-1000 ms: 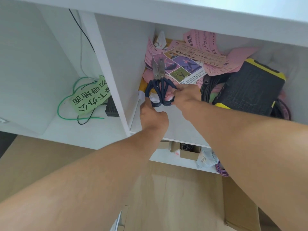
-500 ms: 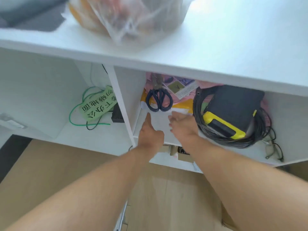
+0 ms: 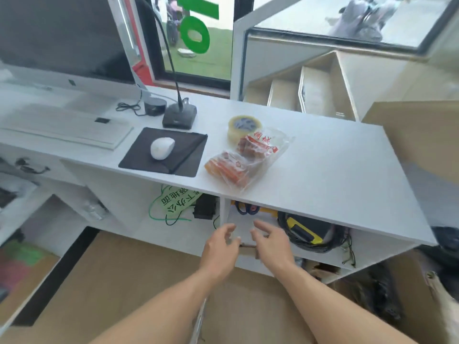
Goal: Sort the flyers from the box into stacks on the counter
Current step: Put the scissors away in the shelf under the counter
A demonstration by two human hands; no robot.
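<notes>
Under the white counter (image 3: 335, 170), a shelf compartment holds a white flat box or sheet (image 3: 242, 223); I cannot tell which. Blue-handled scissors (image 3: 246, 209) lie on its back part. The counter edge hides the flyers, apart from a yellow strip (image 3: 269, 214). My left hand (image 3: 219, 244) hovers at the compartment's front edge, fingers loosely curled and holding nothing. My right hand (image 3: 270, 242) is beside it, fingers relaxed, also holding nothing. No flyers lie on the counter.
On the counter are a clear snack bag (image 3: 246, 160), a tape roll (image 3: 244, 126), a mouse (image 3: 162, 148) on a black pad, a microphone base (image 3: 178, 116) and a keyboard (image 3: 64, 127). A black-and-yellow device with coiled cable (image 3: 305, 229) sits right of the scissors. A green sign (image 3: 176, 202) lies in the left compartment.
My hands let go of the scissors and drew back to the shelf's front edge. The view rose from inside the compartment to the counter top.
</notes>
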